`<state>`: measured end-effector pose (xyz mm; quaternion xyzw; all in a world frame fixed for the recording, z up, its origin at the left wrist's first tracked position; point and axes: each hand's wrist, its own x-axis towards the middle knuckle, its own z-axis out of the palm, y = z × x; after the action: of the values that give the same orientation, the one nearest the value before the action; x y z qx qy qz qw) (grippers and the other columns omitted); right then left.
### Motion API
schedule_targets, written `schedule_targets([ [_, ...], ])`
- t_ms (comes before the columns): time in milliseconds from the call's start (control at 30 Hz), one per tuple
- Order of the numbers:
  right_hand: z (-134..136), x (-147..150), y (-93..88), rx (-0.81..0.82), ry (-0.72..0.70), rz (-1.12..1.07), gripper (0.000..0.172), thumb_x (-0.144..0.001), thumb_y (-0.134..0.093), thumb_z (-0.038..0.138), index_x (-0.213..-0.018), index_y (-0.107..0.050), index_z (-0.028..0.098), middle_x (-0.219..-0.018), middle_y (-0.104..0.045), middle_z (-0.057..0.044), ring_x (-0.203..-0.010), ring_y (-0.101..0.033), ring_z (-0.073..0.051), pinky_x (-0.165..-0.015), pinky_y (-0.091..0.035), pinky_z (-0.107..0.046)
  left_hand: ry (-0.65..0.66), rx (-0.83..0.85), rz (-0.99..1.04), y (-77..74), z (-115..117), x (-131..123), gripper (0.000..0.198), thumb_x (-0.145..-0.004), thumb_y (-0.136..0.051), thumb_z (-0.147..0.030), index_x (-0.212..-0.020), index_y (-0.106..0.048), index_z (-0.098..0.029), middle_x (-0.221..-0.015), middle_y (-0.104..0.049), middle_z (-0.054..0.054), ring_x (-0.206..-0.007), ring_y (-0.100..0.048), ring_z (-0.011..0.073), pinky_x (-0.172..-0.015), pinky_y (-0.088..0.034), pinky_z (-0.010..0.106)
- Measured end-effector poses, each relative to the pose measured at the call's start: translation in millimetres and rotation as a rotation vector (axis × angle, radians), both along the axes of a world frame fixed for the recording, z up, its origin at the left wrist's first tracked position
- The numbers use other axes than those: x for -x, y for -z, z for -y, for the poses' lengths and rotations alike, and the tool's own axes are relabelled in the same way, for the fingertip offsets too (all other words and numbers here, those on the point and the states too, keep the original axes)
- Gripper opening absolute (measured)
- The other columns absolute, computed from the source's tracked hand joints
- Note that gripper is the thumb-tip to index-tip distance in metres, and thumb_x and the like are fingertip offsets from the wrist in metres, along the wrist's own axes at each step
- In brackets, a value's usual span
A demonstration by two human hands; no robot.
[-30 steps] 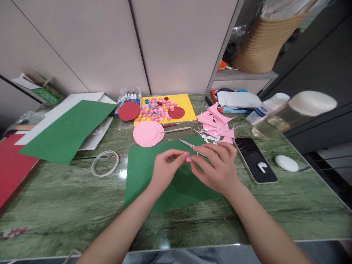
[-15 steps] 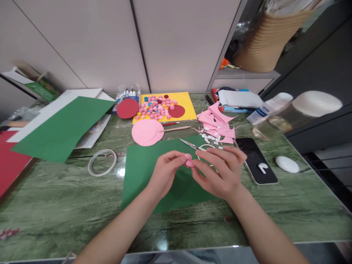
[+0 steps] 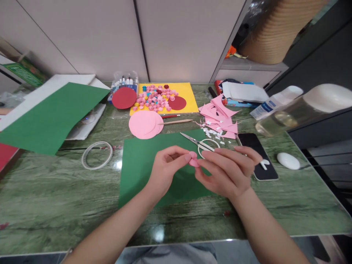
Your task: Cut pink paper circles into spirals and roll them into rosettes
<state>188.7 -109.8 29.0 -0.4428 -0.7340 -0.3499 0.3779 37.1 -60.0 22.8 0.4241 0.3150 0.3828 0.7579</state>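
A small curled piece of pink paper (image 3: pixel 194 160) is pinched between both hands above a green paper sheet (image 3: pixel 137 172). My left hand (image 3: pixel 169 168) grips its left side with thumb and forefinger. On its right, my right hand (image 3: pixel 228 170) holds it by thumb and fingertip, the other fingers stretched out to the right. Just behind the hands lie white-handled scissors (image 3: pixel 196 141), blades apart and pointing left. Pink paper circles (image 3: pixel 143 124) overlap behind the green sheet, beside a wooden stick (image 3: pixel 177 121). Many small paper rolls (image 3: pixel 155 99), mostly pink, rest on yellow paper (image 3: pixel 189 97).
Pink paper scraps (image 3: pixel 220 119) lie behind the scissors. At right are a phone (image 3: pixel 254 150), a white earphone case (image 3: pixel 288 161) and bottles (image 3: pixel 286 110). A tape roll (image 3: pixel 97 155), a red circle (image 3: pixel 124 98) and a larger green sheet (image 3: pixel 52 113) lie to the left.
The view has shifted slightly. Both hands still hold the pink paper piece; the right hand's outer fingers reach farther right, now partly over the phone, and more of the scissors' handles shows.
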Motion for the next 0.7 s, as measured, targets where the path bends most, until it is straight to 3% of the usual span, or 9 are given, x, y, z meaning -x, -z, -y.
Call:
schedule_targets([
  [333,0.1,0.1,0.9,-0.027,0.026,0.014,0.014,-0.065,-0.072,0.028,-0.073,-0.062,0.026,-0.075,-0.067,0.006,-0.073,-0.055,-0.013,-0.075,-0.038,-0.034,-0.089,-0.233,-0.203,1.9,-1.3,1.6,0.009,-0.069,-0.067,-0.026,-0.07,-0.069,-0.017,-0.072,-0.068,0.003,-0.068,-0.061,0.014,-0.066,-0.048,0.024],
  [500,-0.5,-0.8,0.8,-0.014,0.008,0.017,0.014,-0.065,-0.072,0.025,-0.074,-0.062,0.025,-0.077,-0.067,0.005,-0.074,-0.055,-0.014,-0.076,-0.037,-0.035,-0.105,-0.403,-0.335,-1.8,-3.0,3.7,0.007,-0.069,-0.065,-0.025,-0.071,-0.07,-0.019,-0.072,-0.069,0.003,-0.078,-0.062,0.0171,-0.073,-0.048,0.027],
  [700,-0.2,-1.3,-0.5,0.016,-0.004,0.021,0.012,-0.067,-0.07,0.024,-0.075,-0.062,0.026,-0.079,-0.066,0.005,-0.077,-0.054,-0.015,-0.078,-0.036,-0.035,-0.103,-0.428,-0.342,-0.7,-4.2,4.4,0.007,-0.07,-0.065,-0.024,-0.071,-0.071,-0.021,-0.072,-0.07,0.003,-0.08,-0.062,0.0179,-0.077,-0.047,0.029],
])
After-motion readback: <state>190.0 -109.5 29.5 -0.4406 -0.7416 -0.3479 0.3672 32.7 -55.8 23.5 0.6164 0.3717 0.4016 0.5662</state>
